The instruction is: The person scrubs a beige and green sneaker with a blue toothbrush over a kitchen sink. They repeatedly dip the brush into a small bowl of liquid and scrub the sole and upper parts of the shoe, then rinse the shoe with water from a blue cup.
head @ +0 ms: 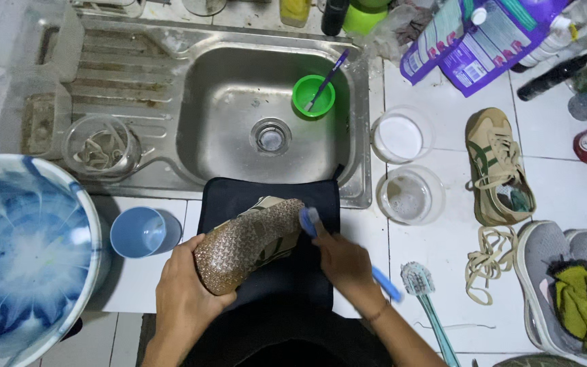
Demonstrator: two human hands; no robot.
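Both hands work nearest the viewer: the left hand (183,293) grips the sneaker (251,240) sole-up by its near-left end. Its long axis runs far-right to the brush (312,222) gripped in the right hand (343,261), over a dark towel (321,192) by the sink (191,102).

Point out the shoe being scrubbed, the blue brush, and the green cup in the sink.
shoe (246,241), head view, on its speckled sole.
blue brush (309,220), head view, on the brush head at the sole.
green cup (305,102), head view, on its rim.
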